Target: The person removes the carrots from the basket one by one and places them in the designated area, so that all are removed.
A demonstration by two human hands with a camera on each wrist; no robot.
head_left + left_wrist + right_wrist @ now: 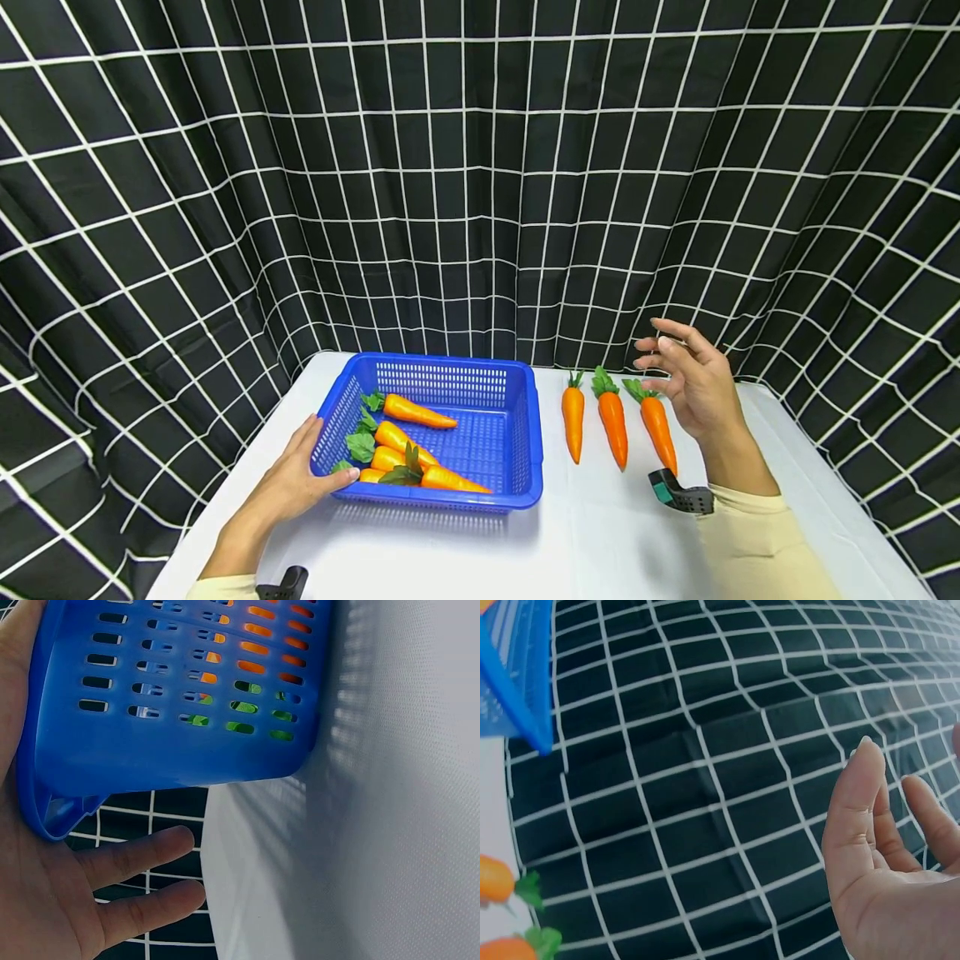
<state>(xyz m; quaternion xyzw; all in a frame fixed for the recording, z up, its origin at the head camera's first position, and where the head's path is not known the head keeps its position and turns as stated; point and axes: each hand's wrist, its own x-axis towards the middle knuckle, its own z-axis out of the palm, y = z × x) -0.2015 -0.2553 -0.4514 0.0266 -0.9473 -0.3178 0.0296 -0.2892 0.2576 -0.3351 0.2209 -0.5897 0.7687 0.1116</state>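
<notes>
A blue plastic basket [528,433] stands on the white table, with several orange toy carrots [420,412] inside, their green tops toward its left side. My left hand [296,479] rests against the basket's front left corner. Its thumb lies at the front rim; in the left wrist view its fingers [142,859] are straight and spread beside the basket wall. Three more carrots lie in a row right of the basket: a left one [573,421], a middle one [613,425] and a right one [658,429]. Above the right carrot my right hand [697,383] hovers with loosely bent fingers, holding nothing.
A black curtain with a white grid [487,208] surrounds the table at the back and both sides. The white tabletop [592,533] extends in front of the basket and the carrot row. Each wrist carries a small black camera mount [678,493].
</notes>
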